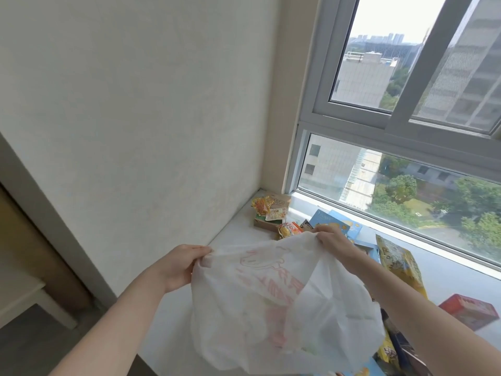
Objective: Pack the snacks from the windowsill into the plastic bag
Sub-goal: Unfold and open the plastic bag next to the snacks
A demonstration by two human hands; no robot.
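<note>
A white plastic bag [273, 302] with faded red print hangs over the white windowsill [238, 229], stretched between both hands. My left hand [180, 267] pinches its left top edge, and my right hand [332, 241] grips its right top edge. Snacks lie on the sill beyond and right of the bag: a small orange packet [289, 229], yellow-orange packets on a brown box [268, 210], blue boxes [334, 225], a large yellow bag [401, 263] and a red box [465, 310]. More packets [390, 354] peek out below the bag's right side. I cannot tell what the bag holds.
A white wall [149, 118] bounds the sill on the left. The window [406, 131] runs along the back and right. A pale piece of furniture [32, 297] stands low at the left, over a dark floor.
</note>
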